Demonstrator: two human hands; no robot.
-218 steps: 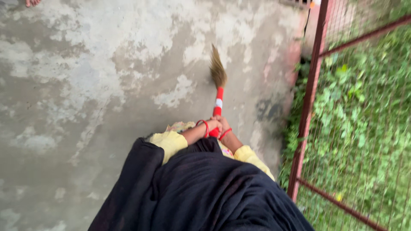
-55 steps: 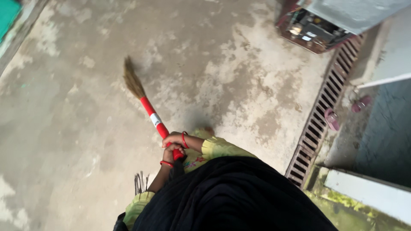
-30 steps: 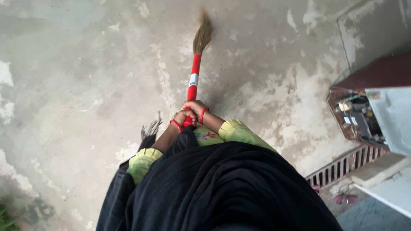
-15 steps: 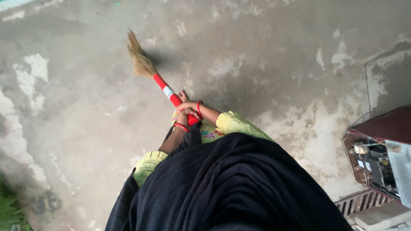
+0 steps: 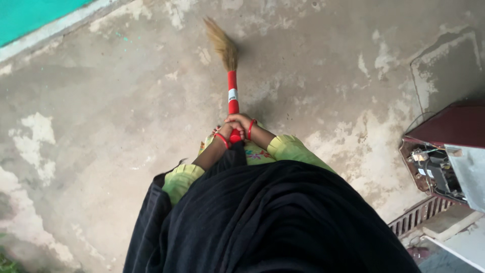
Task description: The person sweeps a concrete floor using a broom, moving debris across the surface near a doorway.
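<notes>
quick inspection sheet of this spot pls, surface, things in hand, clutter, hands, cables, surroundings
surface: concrete floor, grey, stained, with pale worn patches
job's things: broom with a red handle and straw bristles, tip on the floor ahead of the person
clutter: nothing seen
hands: left hand and right hand both closed on the handle's near end, red bangles at the wrists
cables: thin wire on the floor by the opened box
surroundings: dark red box with exposed parts at right, drain grate below it, teal strip top left
</notes>
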